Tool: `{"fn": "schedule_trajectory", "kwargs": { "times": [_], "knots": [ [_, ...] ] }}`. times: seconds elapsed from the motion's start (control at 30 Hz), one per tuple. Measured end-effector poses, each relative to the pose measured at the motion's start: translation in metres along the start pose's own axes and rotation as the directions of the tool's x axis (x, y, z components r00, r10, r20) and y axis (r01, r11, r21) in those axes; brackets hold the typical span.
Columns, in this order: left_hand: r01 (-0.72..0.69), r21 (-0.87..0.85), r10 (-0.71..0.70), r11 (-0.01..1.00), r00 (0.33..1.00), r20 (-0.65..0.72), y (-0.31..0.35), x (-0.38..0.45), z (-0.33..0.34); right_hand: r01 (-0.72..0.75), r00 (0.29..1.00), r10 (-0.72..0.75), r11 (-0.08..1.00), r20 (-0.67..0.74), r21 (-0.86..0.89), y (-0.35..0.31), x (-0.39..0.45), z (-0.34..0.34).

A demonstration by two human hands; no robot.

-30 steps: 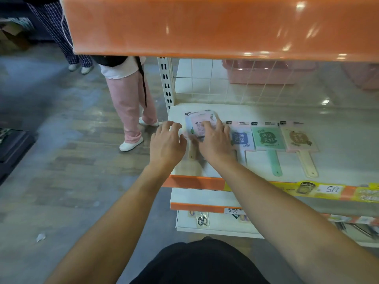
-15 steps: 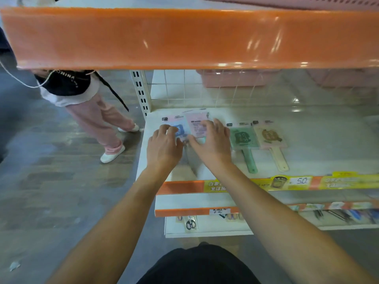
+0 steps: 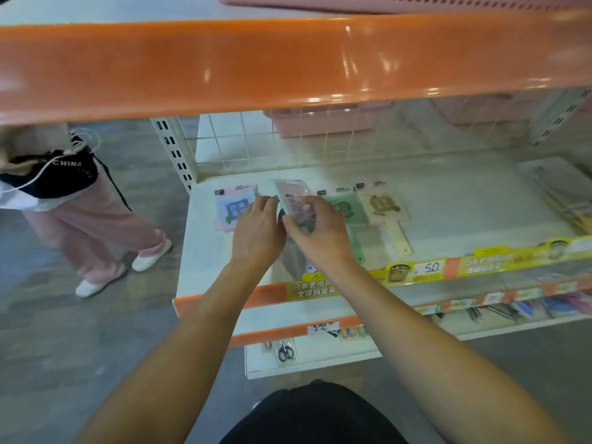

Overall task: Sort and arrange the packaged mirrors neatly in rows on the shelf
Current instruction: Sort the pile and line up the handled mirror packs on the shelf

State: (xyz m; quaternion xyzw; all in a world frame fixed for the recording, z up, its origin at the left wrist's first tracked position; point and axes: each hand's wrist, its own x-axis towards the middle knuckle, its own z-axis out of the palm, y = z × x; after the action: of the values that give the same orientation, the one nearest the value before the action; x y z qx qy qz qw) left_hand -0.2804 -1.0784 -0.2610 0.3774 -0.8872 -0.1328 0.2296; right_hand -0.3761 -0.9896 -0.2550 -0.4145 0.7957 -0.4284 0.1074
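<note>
Setting: a white shop shelf with an orange front edge, seen from the person's head; a wire grid backed it and a broad orange shelf edge crossed the top of the view.
Left hand: it reached over the shelf's left part, fingers bent down, fingertips at the right edge of the blue-label mirror and at the left edge of the raised pack; whether it gripped either could not be told.
Right hand: it was just beside the left hand, thumb and fingers curled round the lower part of the raised pack.
Raised pack: a pink packaged mirror with a mint edge showing behind it, tilted up off the shelf between the two hands; blur hid whether it was one pack or two.
Blue-label mirror: it lay flat at the left end of the row, partly under the left fingers.
Green mirror: it lay flat right of the hands, its handle pointing to the shelf front, partly hidden by the right hand.
Cream mirror: it lay flat just beside the green one, handle toward the front.
Price strip: a yellow label on the front edge.
Lower shelf: packaged scissors lay there.
Bystander: a person in pink trousers stood on the grey floor at the left.
</note>
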Motion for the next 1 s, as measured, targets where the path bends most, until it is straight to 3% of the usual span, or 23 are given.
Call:
{"fn": "schedule_trajectory", "kwargs": {
  "times": [0.07,0.17,0.27,0.33,0.4,0.47,0.53,0.6,0.67,0.8,1.0],
  "knots": [
    [-0.018,-0.005,0.018,1.0,1.0,-0.007,0.003,0.001,0.0,-0.018,1.0,0.017,0.999,0.006,0.049,0.003,0.0,-0.001],
    [0.002,-0.069,-0.002,0.998,1.0,0.01,0.007,-0.001,0.001,-0.055,0.997,0.035,0.954,0.071,0.296,0.0,-0.001,-0.004],
    [0.101,-0.307,-0.093,0.947,0.995,0.039,0.014,-0.005,-0.003,-0.208,0.975,0.215,0.775,0.06,0.597,-0.008,-0.002,-0.01],
    [0.148,-0.441,-0.142,0.885,0.989,0.047,0.017,-0.005,-0.009,-0.32,0.928,0.363,0.662,0.083,0.678,-0.004,0.002,-0.012],
    [0.19,-0.497,-0.202,0.846,0.979,0.03,0.019,-0.004,-0.015,-0.296,0.942,0.334,0.791,0.028,0.536,0.003,0.004,-0.011],
    [0.224,-0.503,-0.249,0.835,0.968,0.018,0.019,-0.002,-0.017,-0.149,0.987,0.162,0.934,-0.012,0.323,0.01,0.001,-0.011],
    [0.243,-0.515,-0.27,0.822,0.963,0.023,0.02,-0.001,-0.018,0.036,0.999,-0.036,0.986,-0.001,0.165,0.011,-0.003,-0.006],
    [0.275,-0.502,-0.295,0.82,0.955,0.041,0.019,0.0,-0.019,0.152,0.987,-0.155,0.987,0.052,0.046,0.009,-0.007,0.002],
    [0.31,-0.448,-0.313,0.839,0.947,0.069,0.015,0.0,-0.019,0.163,0.985,-0.161,0.986,0.059,-0.038,0.009,-0.007,0.007],
    [0.233,-0.379,-0.216,0.895,0.972,0.089,0.008,-0.008,-0.018,0.209,0.974,-0.22,0.966,-0.055,-0.15,0.012,-0.004,0.008],
    [0.168,-0.347,-0.159,0.923,0.986,0.056,0.008,-0.012,-0.022,0.23,0.955,-0.273,0.929,-0.117,-0.29,0.009,-0.001,0.007]
  ]
}}
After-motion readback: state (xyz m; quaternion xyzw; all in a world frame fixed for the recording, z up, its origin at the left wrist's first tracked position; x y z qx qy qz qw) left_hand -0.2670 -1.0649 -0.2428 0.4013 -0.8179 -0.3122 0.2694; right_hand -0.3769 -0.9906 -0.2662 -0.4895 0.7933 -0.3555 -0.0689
